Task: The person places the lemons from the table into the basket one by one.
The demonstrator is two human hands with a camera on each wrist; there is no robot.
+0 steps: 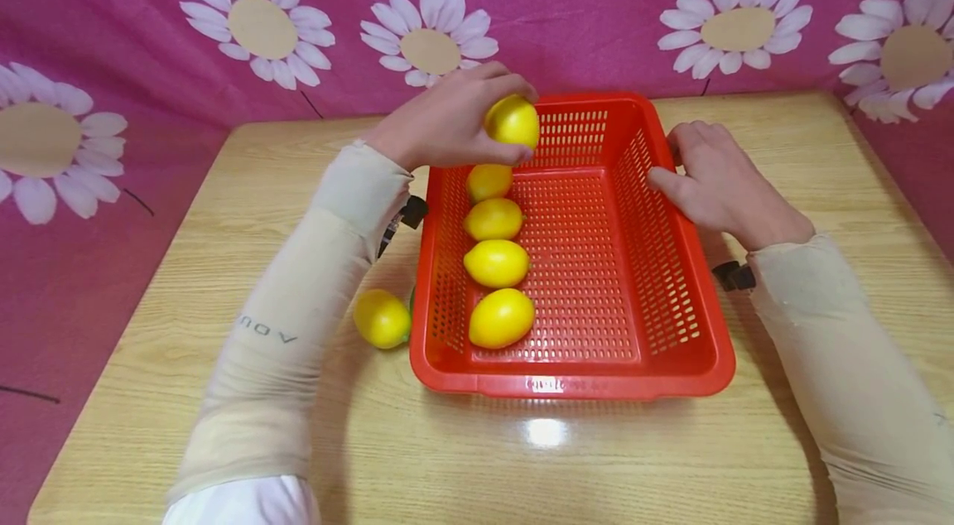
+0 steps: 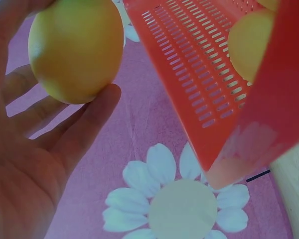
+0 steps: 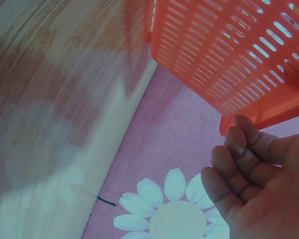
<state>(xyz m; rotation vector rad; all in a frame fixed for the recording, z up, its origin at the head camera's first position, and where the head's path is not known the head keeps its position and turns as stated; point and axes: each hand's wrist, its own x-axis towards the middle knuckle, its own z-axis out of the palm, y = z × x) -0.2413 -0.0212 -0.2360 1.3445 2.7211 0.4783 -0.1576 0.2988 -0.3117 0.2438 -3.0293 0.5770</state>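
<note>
A yellow lemon (image 1: 513, 122) is held between the thumb and fingers of my left hand (image 1: 465, 118), above the far left part of a red plastic basket (image 1: 574, 386). In the left wrist view the fingertips press the side of this lemon (image 2: 75, 52), apart from the basket wall (image 2: 189, 74). Several lemons (image 1: 498, 263) lie in a row along the basket's left side. My right hand (image 1: 719, 181) grips the basket's right rim, its thumb over the edge. Curled fingers (image 3: 234, 172) meet the rim in the right wrist view.
Another lemon (image 1: 382, 319) lies on the wooden table (image 1: 224, 260), left of the basket, with a bit of green beside it partly hidden by the rim. A magenta cloth (image 1: 581, 20) with white daisies stands behind the table and at its sides.
</note>
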